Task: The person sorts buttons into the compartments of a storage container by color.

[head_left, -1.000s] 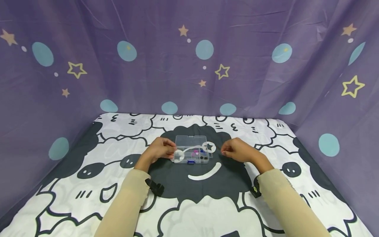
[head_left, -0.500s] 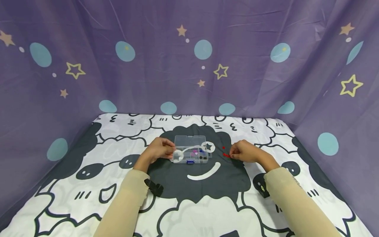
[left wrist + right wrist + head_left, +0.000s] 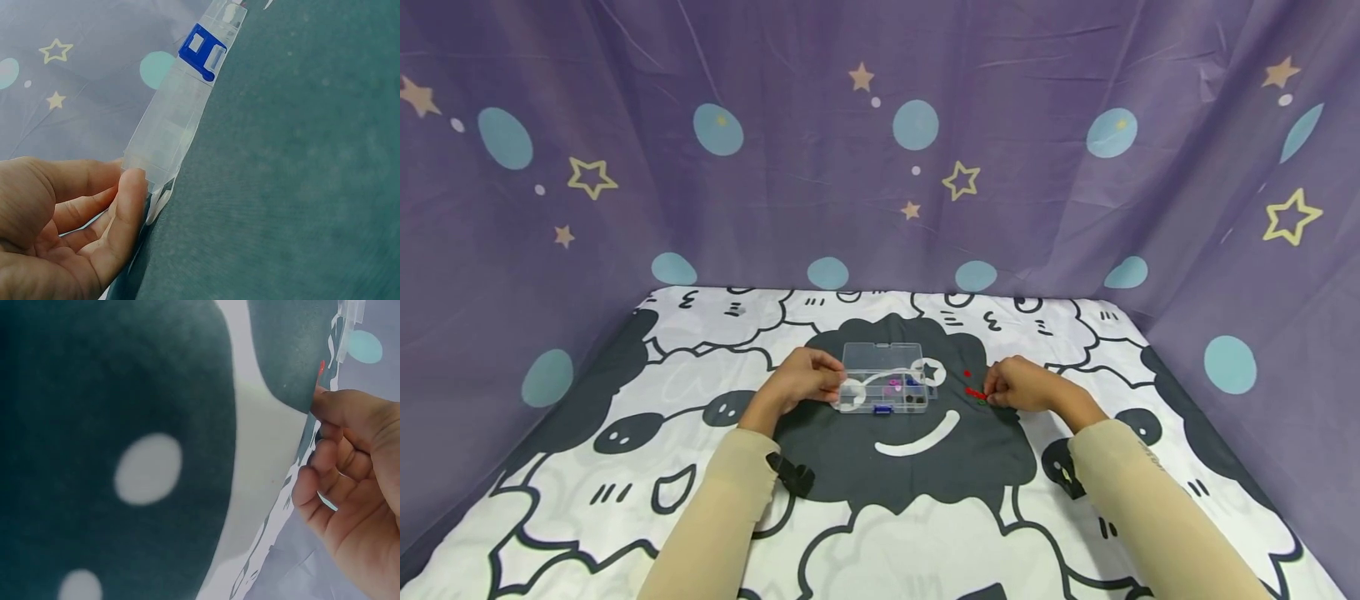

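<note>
A small clear plastic compartment box (image 3: 883, 398) with a blue latch (image 3: 203, 52) sits on the cloth, its clear lid (image 3: 882, 356) raised at the back. Pink, blue and dark small pieces lie in its right compartments. At the box's left end, my left hand (image 3: 803, 379) pinches the edge between thumb and fingers. To the right of the box, my right hand (image 3: 1021, 383) is low over the dark cloth, fingers bent, fingertips right at some small red pieces (image 3: 974, 393). I cannot tell whether it pinches one. A tiny green piece (image 3: 981, 403) lies just below them.
Another red piece (image 3: 967, 374) lies on the cloth a little behind the others. The cloth (image 3: 850, 467), printed with sheep faces, covers the surface. A purple curtain (image 3: 820, 208) with stars and dots encloses the back and sides.
My right hand has moved right, away from the box, and red pieces now show on the cloth. The green piece has come into sight below its fingertips. My left hand stays on the box.
</note>
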A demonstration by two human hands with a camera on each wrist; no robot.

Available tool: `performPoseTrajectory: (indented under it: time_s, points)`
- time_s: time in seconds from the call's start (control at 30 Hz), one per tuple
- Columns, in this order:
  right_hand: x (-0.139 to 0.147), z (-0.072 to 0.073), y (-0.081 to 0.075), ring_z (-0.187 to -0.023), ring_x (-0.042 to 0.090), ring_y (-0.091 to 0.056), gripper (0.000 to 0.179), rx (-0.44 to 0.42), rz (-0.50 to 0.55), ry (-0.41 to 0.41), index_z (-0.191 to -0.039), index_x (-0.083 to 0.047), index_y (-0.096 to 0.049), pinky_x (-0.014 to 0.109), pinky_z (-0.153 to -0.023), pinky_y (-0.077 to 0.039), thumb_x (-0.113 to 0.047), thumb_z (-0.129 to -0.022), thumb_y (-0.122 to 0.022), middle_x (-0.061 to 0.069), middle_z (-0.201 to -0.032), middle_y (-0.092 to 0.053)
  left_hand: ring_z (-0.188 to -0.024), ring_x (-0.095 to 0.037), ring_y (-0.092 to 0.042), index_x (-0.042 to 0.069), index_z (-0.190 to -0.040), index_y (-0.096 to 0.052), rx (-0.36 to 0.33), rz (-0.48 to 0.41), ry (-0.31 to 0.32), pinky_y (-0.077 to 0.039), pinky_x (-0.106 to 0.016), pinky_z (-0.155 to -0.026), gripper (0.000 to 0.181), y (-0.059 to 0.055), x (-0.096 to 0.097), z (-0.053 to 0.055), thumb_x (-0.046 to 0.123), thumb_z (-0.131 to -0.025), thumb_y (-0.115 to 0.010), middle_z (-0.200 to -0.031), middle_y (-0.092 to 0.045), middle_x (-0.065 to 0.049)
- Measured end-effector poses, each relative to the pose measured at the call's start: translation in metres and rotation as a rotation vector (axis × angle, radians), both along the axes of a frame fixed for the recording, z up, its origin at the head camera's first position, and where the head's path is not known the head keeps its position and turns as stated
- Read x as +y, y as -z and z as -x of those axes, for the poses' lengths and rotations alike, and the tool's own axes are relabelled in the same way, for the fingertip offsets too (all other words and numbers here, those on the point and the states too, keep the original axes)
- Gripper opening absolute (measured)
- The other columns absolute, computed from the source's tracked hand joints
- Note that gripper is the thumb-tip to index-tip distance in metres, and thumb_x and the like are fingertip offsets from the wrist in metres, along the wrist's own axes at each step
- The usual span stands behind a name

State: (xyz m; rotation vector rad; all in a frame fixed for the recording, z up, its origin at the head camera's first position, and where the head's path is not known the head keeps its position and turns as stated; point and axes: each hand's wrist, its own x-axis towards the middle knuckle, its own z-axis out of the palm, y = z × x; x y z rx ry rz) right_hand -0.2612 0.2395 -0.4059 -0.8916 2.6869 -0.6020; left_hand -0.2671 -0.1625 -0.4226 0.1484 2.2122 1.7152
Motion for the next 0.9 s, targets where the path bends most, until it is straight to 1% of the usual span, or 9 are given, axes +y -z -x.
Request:
performPoseTrajectory:
  time_s: [0.13,0.5,0.7,0.8,0.9]
  points:
    - [-0.0004,0.0012,0.0018,-0.062,0.005,-0.055,0.008,0.010,-0.003,0.000,-0.087,-0.008,-0.073,0.024,-0.058,-0.049,-0.001,-0.090,-0.074,-0.007,-0.072,-0.066,-0.074,-0.020,-0.071,-0.012,-0.120,-0.064,0.003,-0.006,0.000,-0.065,-0.033,-0.068,0.026,0.0004,0.0008,0.0000,0.001,-0.097,-0.069,-0.107,-0.067,-0.022]
    - [0.0001,0.0018,0.0041,-0.060,0.005,-0.053,0.009,0.008,-0.002,-0.022,-0.085,-0.009,-0.070,0.024,-0.058,-0.047,-0.001,-0.090,-0.071,-0.009,-0.067,-0.061,-0.072,-0.019,-0.071,-0.011,-0.118,-0.064,-0.004,-0.011,-0.008,-0.064,-0.031,-0.067,0.025,0.0029,0.0003,0.0011,0.000,-0.097,-0.069,-0.104,-0.067,-0.020]
    - [0.0027,0.0009,0.0059,-0.057,0.004,-0.050,0.009,0.007,0.021,-0.034,-0.084,-0.010,-0.068,0.023,-0.057,-0.044,-0.001,-0.085,-0.069,-0.010,-0.064,-0.057,-0.072,-0.020,-0.071,-0.009,-0.116,-0.066,-0.007,-0.005,-0.015,-0.064,-0.031,-0.067,0.022,0.0027,0.0007,0.0007,0.001,-0.096,-0.069,-0.101,-0.067,-0.018]
    - [0.0030,-0.0007,0.0043,-0.055,0.005,-0.049,0.011,0.002,0.046,-0.020,-0.082,-0.011,-0.067,0.023,-0.054,-0.043,-0.001,-0.085,-0.068,-0.010,-0.062,-0.055,-0.072,-0.021,-0.071,-0.008,-0.114,-0.067,-0.012,-0.001,-0.024,-0.064,-0.032,-0.067,0.020,0.0023,0.0011,0.0001,0.001,-0.096,-0.070,-0.101,-0.067,-0.018]
    - [0.0032,-0.0019,0.0020,-0.054,0.006,-0.050,0.013,-0.001,0.078,0.011,-0.081,-0.012,-0.066,0.023,-0.053,-0.043,0.000,-0.087,-0.066,-0.010,-0.062,-0.055,-0.072,-0.021,-0.072,-0.007,-0.114,-0.067,-0.014,0.003,-0.028,-0.064,-0.032,-0.067,0.020,0.0023,0.0010,0.0000,0.001,-0.096,-0.070,-0.101,-0.066,-0.018]
